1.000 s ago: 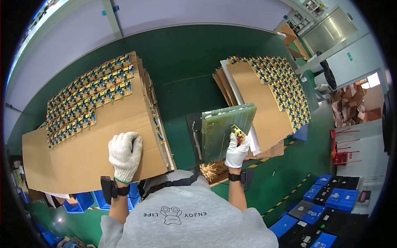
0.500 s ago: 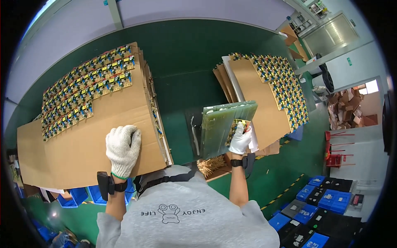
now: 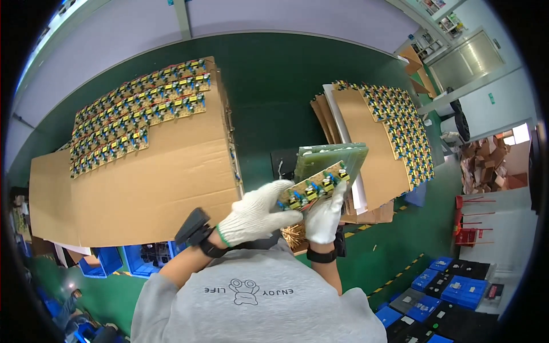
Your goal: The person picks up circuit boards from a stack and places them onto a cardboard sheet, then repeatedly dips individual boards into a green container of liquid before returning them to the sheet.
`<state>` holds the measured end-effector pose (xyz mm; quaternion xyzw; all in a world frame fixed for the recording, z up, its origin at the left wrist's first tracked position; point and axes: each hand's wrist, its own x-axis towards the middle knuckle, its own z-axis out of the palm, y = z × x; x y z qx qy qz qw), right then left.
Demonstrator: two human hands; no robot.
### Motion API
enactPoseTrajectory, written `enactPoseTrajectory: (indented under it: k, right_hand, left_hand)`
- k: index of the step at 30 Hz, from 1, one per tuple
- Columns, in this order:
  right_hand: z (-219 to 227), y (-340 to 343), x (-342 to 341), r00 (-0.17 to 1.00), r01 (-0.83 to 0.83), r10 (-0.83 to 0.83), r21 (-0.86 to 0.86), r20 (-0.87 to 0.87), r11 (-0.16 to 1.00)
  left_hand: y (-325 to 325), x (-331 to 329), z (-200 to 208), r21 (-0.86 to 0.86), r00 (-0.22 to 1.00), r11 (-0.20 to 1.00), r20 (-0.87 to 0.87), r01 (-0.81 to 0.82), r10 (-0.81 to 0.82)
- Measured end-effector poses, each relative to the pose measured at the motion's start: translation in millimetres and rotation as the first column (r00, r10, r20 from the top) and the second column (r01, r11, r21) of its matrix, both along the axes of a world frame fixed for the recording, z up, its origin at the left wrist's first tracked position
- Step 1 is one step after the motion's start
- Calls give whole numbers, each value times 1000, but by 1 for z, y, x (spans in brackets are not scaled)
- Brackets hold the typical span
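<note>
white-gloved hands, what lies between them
The head view shows a long tan circuit-board strip, studded yellow and blue, between left hand and right hand.

A pale lilac partition (image 3: 297, 18), split by a grey upright post (image 3: 182, 23), curves across the top of the frame behind a dark green tabletop (image 3: 263, 74); at right, a white wall (image 3: 509, 194) opens toward a bright window (image 3: 521, 133) (washed out to plain white), and at lower right yellow-and-black tape (image 3: 397, 276) stripes the glossy green floor (image 3: 403, 237)

Green panels (image 3: 314, 164) pt. hidden behind PCB (image 3: 315, 188), shirt (image 3: 257, 320) btm cropped
</note>
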<state>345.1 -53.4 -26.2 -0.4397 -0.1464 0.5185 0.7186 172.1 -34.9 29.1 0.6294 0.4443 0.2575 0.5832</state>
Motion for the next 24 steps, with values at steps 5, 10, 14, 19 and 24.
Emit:
enactPoseTrajectory:
  k: [5,10,14,19,24]
  right_hand:
    - [-5,-11,19,566,273,-325,200,758,941]
    - [72,-10,21,-375,-560,-29,-201,927,804]
    - [21,-35,37,-370,-379,61,-210,927,901]
    - [-72,-36,74,517,285,-3,-169,856,944]
    - [-111,-18,82,349,322,-115,-4,930,947]
  left_hand:
    - [11,-11,14,46,962,991,-249,125,-109]
    - [2,-3,4,561,756,650,-654,512,-31]
    - [2,6,35,501,876,821,-482,275,0]
    - [10,-13,6,603,963,797,-214,-1,163]
    - [5,-18,-5,620,953,785,-226,-19,202]
